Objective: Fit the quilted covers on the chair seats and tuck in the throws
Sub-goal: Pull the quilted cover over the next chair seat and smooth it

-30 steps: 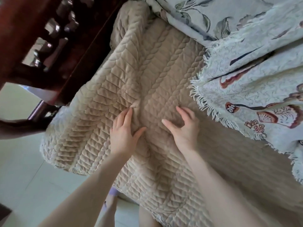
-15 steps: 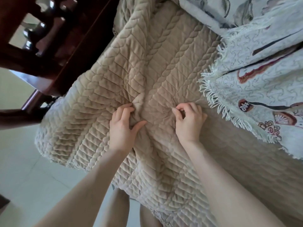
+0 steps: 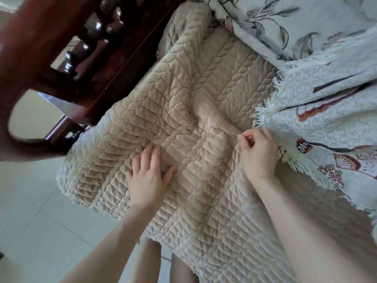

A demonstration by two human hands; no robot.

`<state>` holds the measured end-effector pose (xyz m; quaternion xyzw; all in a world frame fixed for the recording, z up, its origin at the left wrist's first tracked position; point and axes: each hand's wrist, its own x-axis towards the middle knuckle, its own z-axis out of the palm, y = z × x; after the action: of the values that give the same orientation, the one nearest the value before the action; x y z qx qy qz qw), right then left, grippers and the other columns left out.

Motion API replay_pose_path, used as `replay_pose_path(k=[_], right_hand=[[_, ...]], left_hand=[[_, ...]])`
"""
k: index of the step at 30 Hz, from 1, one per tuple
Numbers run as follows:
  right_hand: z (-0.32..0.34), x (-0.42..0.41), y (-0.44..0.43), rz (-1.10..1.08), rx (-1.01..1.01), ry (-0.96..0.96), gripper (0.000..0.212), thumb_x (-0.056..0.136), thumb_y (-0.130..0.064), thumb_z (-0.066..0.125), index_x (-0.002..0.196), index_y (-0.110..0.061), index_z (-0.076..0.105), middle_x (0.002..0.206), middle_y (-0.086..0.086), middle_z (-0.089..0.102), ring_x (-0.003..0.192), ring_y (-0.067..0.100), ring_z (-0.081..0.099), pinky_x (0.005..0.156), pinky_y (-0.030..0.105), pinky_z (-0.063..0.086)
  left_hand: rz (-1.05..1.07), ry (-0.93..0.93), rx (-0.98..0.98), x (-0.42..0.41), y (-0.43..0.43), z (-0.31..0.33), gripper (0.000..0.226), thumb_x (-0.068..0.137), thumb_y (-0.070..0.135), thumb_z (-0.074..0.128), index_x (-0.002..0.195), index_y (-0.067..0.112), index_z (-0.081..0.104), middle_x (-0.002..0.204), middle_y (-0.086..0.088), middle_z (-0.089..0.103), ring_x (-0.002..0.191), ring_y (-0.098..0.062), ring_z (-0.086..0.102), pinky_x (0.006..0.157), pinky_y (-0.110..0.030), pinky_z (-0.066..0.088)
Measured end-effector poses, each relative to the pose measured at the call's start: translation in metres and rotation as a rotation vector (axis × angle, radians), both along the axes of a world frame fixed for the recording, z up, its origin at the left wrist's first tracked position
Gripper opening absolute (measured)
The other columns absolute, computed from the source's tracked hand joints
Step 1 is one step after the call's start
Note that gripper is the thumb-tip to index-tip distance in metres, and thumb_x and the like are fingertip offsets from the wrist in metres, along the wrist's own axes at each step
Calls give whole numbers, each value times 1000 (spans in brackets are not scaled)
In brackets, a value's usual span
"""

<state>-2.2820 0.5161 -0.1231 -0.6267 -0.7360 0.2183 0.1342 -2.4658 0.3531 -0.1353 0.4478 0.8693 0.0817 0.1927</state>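
Since half a second ago: left grip [image 3: 149, 178] has uncurled, now flat with straight fingers, pressing the quilted cover [image 3: 193, 94]. Right grip [image 3: 258, 154] still pinches a ridge of it. Cover is beige, plush, braid-stitched, rumpled over the seat. One fringed throw [image 3: 326, 111] lies just right of it; one dark carved wooden armrest [image 3: 61, 48] stands left.
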Motion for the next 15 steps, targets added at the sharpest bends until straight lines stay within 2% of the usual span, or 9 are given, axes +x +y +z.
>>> replay_pose_path(k=[3, 4, 6, 8, 9, 12, 15], right_hand=[[7, -15, 1, 40, -56, 133, 28, 82, -27, 70, 100, -5, 69, 99, 10, 64, 96, 28, 58, 88, 38, 45], [10, -24, 6, 52, -72, 169, 34, 83, -30, 68, 106, -5, 69, 105, 9, 64, 101, 25, 56, 92, 35, 43], [17, -43, 18, 96, -120, 202, 42, 85, -34, 68, 117, -6, 67, 118, 7, 62, 111, 20, 51, 99, 32, 39], [20, -66, 30, 153, -183, 198, 49, 87, -38, 68, 127, -10, 62, 130, 5, 57, 122, 22, 47, 105, 40, 36], [21, -78, 36, 173, -204, 208, 54, 86, -41, 68, 131, -12, 59, 135, 4, 55, 127, 23, 45, 108, 44, 35], [26, -107, 50, 148, -253, 306, 67, 84, -49, 68, 141, -19, 48, 144, -1, 47, 136, 19, 37, 113, 46, 30], [32, -127, 60, 132, -283, 356, 76, 83, -52, 68, 147, -26, 38, 151, -7, 39, 139, 12, 29, 117, 38, 24]], left_hand=[[14, 18, 169, -10, 25, 16, 45, 92, 39, 57, 122, 6, 51, 120, -19, 51, 104, -37, 50, 80, -49, 44], [7, 53, 234, -15, 35, 22, 45, 92, 38, 58, 124, 8, 46, 122, -19, 47, 107, -34, 47, 82, -49, 43], [15, 100, 310, -24, 54, 31, 56, 90, 37, 60, 134, 12, 37, 136, -15, 34, 122, -31, 36, 96, -49, 34], [43, 110, 306, -34, 71, 36, 70, 89, 36, 62, 145, 11, 27, 149, -14, 24, 136, -31, 26, 108, -50, 24], [52, 102, 280, -40, 78, 36, 76, 88, 35, 64, 147, 9, 24, 151, -16, 25, 138, -33, 26, 110, -52, 23], [51, 80, 175, -55, 85, 29, 82, 86, 31, 69, 149, 8, 22, 137, -20, 46, 122, -37, 44, 97, -55, 37], [-30, 105, 129, -60, 78, 23, 73, 85, 30, 69, 144, 5, 35, 121, -21, 56, 107, -40, 54, 83, -53, 45]])
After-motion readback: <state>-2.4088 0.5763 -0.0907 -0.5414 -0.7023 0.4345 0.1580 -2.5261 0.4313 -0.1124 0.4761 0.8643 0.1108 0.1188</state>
